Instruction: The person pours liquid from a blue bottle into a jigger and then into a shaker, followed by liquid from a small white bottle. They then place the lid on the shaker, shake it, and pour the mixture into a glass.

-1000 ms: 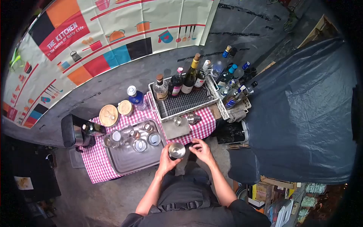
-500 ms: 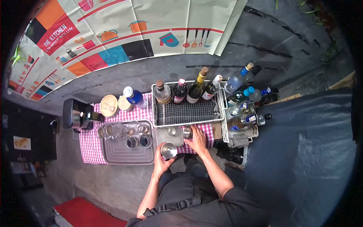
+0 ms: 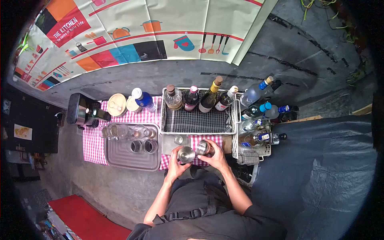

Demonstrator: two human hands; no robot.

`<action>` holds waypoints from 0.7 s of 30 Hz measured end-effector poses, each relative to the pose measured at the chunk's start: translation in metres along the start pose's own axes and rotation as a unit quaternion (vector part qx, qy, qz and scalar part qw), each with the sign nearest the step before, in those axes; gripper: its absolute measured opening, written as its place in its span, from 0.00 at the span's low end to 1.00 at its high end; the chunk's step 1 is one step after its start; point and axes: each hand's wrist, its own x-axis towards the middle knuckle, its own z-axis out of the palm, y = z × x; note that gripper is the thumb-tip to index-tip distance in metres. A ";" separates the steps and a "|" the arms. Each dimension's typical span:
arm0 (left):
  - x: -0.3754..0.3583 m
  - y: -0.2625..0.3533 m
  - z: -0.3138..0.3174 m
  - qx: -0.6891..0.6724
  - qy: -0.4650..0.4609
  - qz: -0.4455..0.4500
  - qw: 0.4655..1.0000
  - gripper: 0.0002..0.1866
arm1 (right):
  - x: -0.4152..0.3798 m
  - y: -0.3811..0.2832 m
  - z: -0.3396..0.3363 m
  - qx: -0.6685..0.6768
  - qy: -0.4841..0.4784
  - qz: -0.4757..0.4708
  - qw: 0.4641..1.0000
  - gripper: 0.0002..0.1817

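My left hand (image 3: 175,167) is wrapped round an open metal shaker cup (image 3: 186,154), its mouth facing up toward me. Close to its right, my right hand (image 3: 218,159) grips a shiny metal shaker top (image 3: 203,147), tilted toward the cup; a small gap shows between them. The fingers partly hide both metal pieces. Just behind the cup, a small clear glass (image 3: 178,139) stands on a grey mat (image 3: 168,146) over the checked cloth (image 3: 94,145).
A grey tray (image 3: 130,161) with several glasses (image 3: 150,146) lies to the left. Behind my hands stands a white wire basket (image 3: 200,133) with bottles along its back. More bottles crowd another rack (image 3: 264,150) at right. A black appliance (image 3: 78,109) stands at far left.
My right hand has lifted the shaker top off the table and tilted it near the cup. My left hand has moved slightly right with the cup. The head view has shifted a little.
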 end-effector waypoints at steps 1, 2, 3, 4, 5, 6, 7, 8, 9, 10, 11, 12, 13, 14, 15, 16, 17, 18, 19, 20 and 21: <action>0.003 0.000 0.002 0.018 -0.012 0.013 1.000 0.46 | -0.001 -0.006 -0.004 -0.042 -0.022 0.006 0.999 0.47; 0.006 0.000 0.004 0.012 -0.019 0.034 0.999 0.45 | -0.002 0.000 -0.005 -0.043 -0.020 0.003 0.999 0.47; 0.010 -0.001 0.008 0.012 -0.019 0.038 0.999 0.45 | -0.001 -0.001 -0.003 -0.001 0.005 -0.015 1.000 0.47; 0.014 -0.001 0.012 -0.008 -0.034 0.011 0.999 0.45 | -0.001 -0.001 -0.002 0.041 0.029 -0.033 0.998 0.48; 0.017 -0.002 0.016 -0.027 -0.048 -0.017 0.998 0.45 | -0.003 -0.002 -0.008 0.044 0.038 -0.021 0.998 0.50; 0.021 -0.003 0.022 0.016 -0.035 0.025 0.999 0.45 | -0.002 0.004 -0.010 0.018 0.052 -0.035 0.998 0.50; 0.027 0.001 0.025 0.016 -0.035 0.028 0.999 0.45 | 0.000 0.017 -0.013 -0.008 0.067 -0.049 0.996 0.49; 0.032 0.004 0.029 0.041 -0.041 0.032 0.998 0.46 | 0.002 0.030 -0.013 -0.008 0.069 -0.050 0.996 0.49; 0.035 0.006 0.033 0.065 -0.048 0.035 0.996 0.46 | 0.003 0.048 -0.014 -0.028 0.081 -0.045 0.995 0.49; 0.039 -0.002 0.041 0.061 -0.047 0.042 0.996 0.46 | 0.005 0.060 -0.015 -0.048 0.092 -0.041 0.994 0.48; 0.043 -0.009 0.049 0.060 -0.046 0.042 0.996 0.46 | 0.006 0.071 -0.015 -0.050 0.091 -0.041 0.994 0.48; 0.047 -0.014 0.056 0.054 -0.049 0.034 0.997 0.46 | 0.006 0.073 -0.014 -0.072 0.116 -0.040 0.990 0.48; 0.048 -0.018 0.061 0.049 -0.052 0.026 0.997 0.47 | 0.006 0.075 -0.013 -0.094 0.140 -0.039 0.985 0.47; 0.049 -0.023 0.066 0.078 -0.051 0.003 0.996 0.48 | 0.005 0.077 -0.014 -0.121 0.146 -0.011 0.982 0.48; 0.049 -0.017 0.067 0.078 -0.048 0.001 0.996 0.48 | 0.006 0.077 -0.013 -0.120 0.143 -0.011 0.982 0.48; 0.049 -0.011 0.067 0.107 -0.043 -0.002 0.993 0.48 | 0.006 0.077 -0.013 -0.146 0.158 0.002 0.977 0.48; 0.050 -0.006 0.067 0.136 -0.038 -0.005 0.990 0.49 | 0.006 0.077 -0.013 -0.172 0.173 0.015 0.970 0.49; 0.051 -0.007 0.067 0.139 -0.038 0.005 0.990 0.49 | 0.007 0.078 -0.012 -0.165 0.177 0.028 0.970 0.49; 0.050 -0.008 0.068 0.139 -0.038 0.004 0.990 0.49 | 0.008 0.078 -0.010 -0.165 0.176 0.028 0.970 0.49; 0.049 -0.008 0.069 0.148 -0.021 0.017 0.989 0.49 | 0.009 0.078 -0.008 -0.172 0.189 0.024 0.966 0.49; 0.049 -0.009 0.070 0.158 -0.005 0.030 0.987 0.49 | 0.010 0.080 -0.007 -0.179 0.202 0.021 0.963 0.49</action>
